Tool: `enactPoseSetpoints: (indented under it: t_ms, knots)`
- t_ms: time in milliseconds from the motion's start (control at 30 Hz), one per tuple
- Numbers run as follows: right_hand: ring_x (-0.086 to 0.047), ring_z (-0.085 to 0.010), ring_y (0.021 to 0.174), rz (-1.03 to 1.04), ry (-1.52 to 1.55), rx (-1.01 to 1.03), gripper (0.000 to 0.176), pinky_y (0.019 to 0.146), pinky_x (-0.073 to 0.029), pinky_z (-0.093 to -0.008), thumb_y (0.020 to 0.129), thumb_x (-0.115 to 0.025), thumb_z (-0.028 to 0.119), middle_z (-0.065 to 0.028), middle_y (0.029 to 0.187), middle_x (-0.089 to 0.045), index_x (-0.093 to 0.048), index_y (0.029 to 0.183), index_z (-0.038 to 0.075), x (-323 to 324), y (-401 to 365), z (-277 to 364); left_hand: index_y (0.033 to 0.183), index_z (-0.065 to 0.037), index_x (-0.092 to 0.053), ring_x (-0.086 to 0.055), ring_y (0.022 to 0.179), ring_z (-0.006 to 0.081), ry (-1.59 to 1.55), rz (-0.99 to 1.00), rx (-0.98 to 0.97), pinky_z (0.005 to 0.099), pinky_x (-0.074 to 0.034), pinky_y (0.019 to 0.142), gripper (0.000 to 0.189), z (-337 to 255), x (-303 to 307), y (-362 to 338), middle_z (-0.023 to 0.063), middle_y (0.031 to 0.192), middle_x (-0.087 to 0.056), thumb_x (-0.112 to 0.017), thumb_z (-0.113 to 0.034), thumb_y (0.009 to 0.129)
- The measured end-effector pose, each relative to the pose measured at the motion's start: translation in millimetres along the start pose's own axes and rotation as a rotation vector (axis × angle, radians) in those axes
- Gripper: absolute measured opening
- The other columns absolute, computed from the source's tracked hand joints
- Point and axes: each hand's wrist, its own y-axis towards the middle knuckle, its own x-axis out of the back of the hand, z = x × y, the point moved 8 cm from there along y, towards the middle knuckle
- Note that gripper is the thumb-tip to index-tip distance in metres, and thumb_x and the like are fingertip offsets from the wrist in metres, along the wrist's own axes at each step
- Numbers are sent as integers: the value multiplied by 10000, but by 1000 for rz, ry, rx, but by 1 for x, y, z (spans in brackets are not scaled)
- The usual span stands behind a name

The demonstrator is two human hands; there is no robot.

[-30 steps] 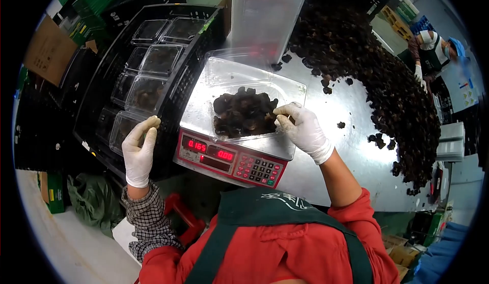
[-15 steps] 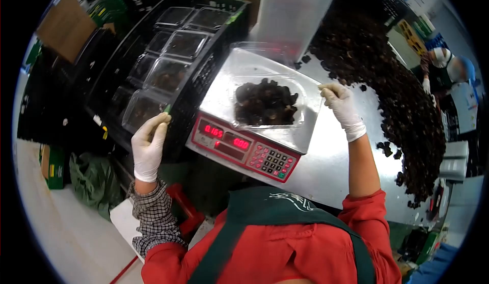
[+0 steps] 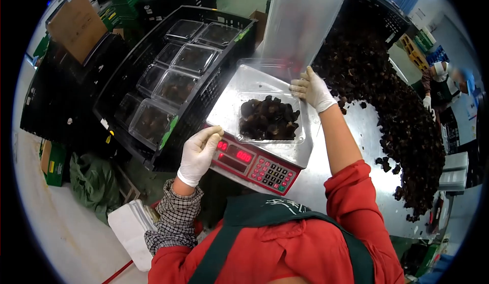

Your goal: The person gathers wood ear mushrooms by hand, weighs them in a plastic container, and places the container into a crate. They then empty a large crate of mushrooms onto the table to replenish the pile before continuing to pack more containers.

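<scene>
An open clear plastic box (image 3: 304, 131) holding dark, curled pieces (image 3: 269, 118) rests on the metal plate (image 3: 224, 112) of a scale with a red display panel (image 3: 254, 163). Its clear lid extends from the back of the box. My left hand (image 3: 199, 154), in a white glove, is at the scale's left front corner and covers part of the display; its thumb and index finger are pinched together, with nothing I can make out between them. My gloved right hand (image 3: 313, 89) is at the box's back right, near the lid, fingers partly spread and holding nothing visible.
A black crate (image 3: 201, 88) with several lidded clear boxes (image 3: 175, 86) stands left of the scale. Behind the scale rises a stack of clear plastic (image 3: 300, 24). Dark pieces are heaped (image 3: 377, 75) at the right. A person (image 3: 439, 85) works at the far right.
My left hand has moved right, from the crate to the scale's display. My right hand has moved left and up toward the lid, and its fingers have spread. The view has shifted slightly.
</scene>
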Motion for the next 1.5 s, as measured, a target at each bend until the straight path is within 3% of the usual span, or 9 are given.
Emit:
enactPoseSetpoints:
  t_ms: [233,300,433,633,767,967,1167,1333,1500]
  knots:
    - [-616,-198,869,327,-318,555,516,825,-493,-325,984,-418,447,-72,829,-655,-648,1049,-10,-24,-89,66,1294,85,-458,-658,822,163,-75,96,101,233,-520,713,499,26,-27,24,131,942,-661,-507,-302,984]
    - [-608,-209,929,344,-879,745,195,872,-474,-357,792,-712,193,-77,941,-643,-695,939,66,-29,-129,53,1284,105,-439,-672,768,181,-199,104,205,236,-539,662,497,26,-33,24,144,917,-655,-512,-281,979]
    - [-481,-380,1152,299,-1150,971,353,979,-405,-433,692,-724,81,-199,1209,-533,-638,1035,84,-39,-178,14,1154,129,-475,-688,711,232,-205,193,407,283,-570,631,373,25,-51,20,170,873,-642,-579,-127,905]
    - [-427,-369,1241,259,-925,829,505,1050,-361,-404,677,-712,-13,-201,1295,-464,-583,1158,68,-14,-170,-7,1002,30,-496,-687,726,251,-428,193,570,333,-582,648,231,49,-63,13,158,859,-625,-620,-81,843]
    - [-600,-166,832,94,-594,296,556,704,-523,-265,757,-736,31,-112,1053,-558,-456,1235,-10,22,-144,-37,985,29,-464,-673,678,209,-399,276,541,302,-558,601,205,50,-65,16,131,819,-633,-603,-66,869]
    - [-624,-180,608,312,-57,-152,194,531,-522,-270,869,-581,54,-141,807,-627,-494,1024,-22,24,-144,-74,973,-6,-469,-660,638,178,-329,330,477,276,-546,591,174,48,-66,19,110,791,-637,-602,-57,873]
    - [-614,-180,608,317,24,93,142,517,-499,-260,853,-555,13,-125,775,-598,-474,969,24,6,-151,-43,964,-4,-492,-638,657,150,-307,251,163,255,-522,648,120,-22,-50,29,75,758,-634,-589,-30,898]
    - [-591,-151,684,309,71,286,195,607,-510,-283,852,-601,34,-90,796,-574,-453,980,36,-80,-163,17,1334,-22,-312,-546,1099,232,-663,73,27,330,-489,925,553,-63,-66,36,138,1208,-522,-618,-61,875]
    - [-608,-161,890,474,-1,426,651,749,-518,-267,890,-590,64,-145,1175,-558,-243,1437,-4,-133,-171,25,1055,-11,-551,-598,769,177,-769,-154,-7,342,-551,675,203,-70,-13,111,56,905,-578,-601,-133,901]
